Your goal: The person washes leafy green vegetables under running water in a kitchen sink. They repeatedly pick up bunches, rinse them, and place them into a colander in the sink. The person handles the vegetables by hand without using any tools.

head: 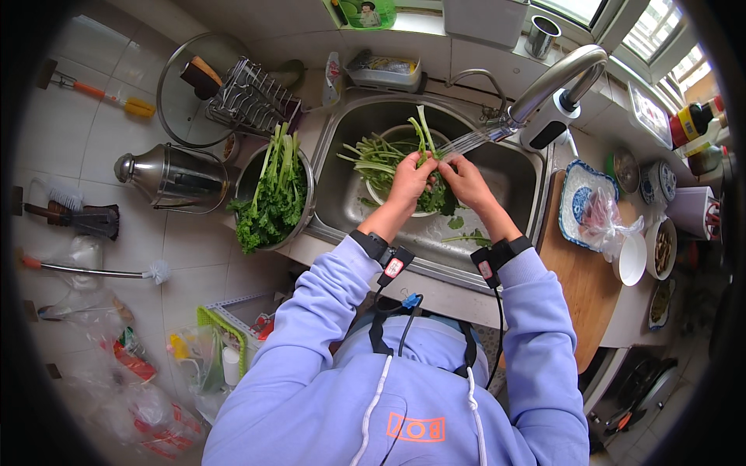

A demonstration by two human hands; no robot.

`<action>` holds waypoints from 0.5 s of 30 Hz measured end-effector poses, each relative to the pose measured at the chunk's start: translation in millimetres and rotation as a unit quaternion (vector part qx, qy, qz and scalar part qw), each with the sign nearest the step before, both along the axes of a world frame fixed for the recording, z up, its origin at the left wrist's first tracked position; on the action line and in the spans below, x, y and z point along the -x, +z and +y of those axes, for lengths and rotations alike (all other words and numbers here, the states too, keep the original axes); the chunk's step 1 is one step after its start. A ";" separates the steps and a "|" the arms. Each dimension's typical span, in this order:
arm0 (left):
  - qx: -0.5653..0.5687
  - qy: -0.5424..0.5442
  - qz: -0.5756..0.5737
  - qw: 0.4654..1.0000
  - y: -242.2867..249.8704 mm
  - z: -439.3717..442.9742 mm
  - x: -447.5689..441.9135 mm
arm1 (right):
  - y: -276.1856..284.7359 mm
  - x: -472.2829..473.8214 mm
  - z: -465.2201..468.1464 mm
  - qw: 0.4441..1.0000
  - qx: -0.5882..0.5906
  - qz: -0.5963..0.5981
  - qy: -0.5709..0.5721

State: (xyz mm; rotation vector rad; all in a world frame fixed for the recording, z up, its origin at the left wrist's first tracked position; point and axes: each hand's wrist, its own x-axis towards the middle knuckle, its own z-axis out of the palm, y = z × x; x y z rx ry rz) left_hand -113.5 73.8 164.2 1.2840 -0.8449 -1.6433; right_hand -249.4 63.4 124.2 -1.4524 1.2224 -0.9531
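Over the stainless steel sink (513, 175), my left hand (412, 177) grips stalks of a leafy green vegetable (421, 131), their pale cut ends pointing away from me. My right hand (466, 177) touches the same stalks with its thumb and fingers. Water sprays from the faucet (533, 96) beside my fingers. Beneath my hands, a round bowl (447, 137) in the sink holds more stemmed greens (379, 160). Loose leaves (475, 237) lie on the sink bottom. Left of the sink stands a metal pot (312, 201) heaped with curly-leaved greens (271, 204). The leaf ends between my hands are partly hidden.
A wooden cutting board (583, 291) lies right of the sink, with a blue-patterned dish (568, 201) holding a plastic bag (606, 218). White bowls (632, 262) stand beside it. At left are a metal kettle (189, 177), a wire rack (250, 96) and a glass lid (169, 87).
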 end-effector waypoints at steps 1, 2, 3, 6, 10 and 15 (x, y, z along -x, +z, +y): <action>-0.009 -0.003 0.008 1.000 -0.1 0.9 1.1 | -1.7 0.6 -1.2 1.000 -0.024 0.016 -0.012; -0.012 -0.006 0.021 1.000 -0.5 2.1 2.1 | -2.2 0.9 -1.8 0.998 -0.047 0.028 -0.021; -0.015 -0.010 0.034 0.999 -1.2 3.2 3.3 | -1.2 1.4 -3.7 0.996 -0.088 0.005 -0.008; -0.005 0.004 0.066 0.998 -3.5 2.5 3.1 | 8.4 3.1 -3.0 0.987 -0.147 -0.063 0.026; 0.005 0.063 0.124 0.990 -6.0 -13.2 -4.4 | 24.3 11.0 7.8 0.987 -0.106 -0.119 0.033; 0.024 0.045 0.184 0.982 -8.8 -23.9 -1.9 | 28.2 6.1 -2.9 0.992 -0.126 -0.027 -0.005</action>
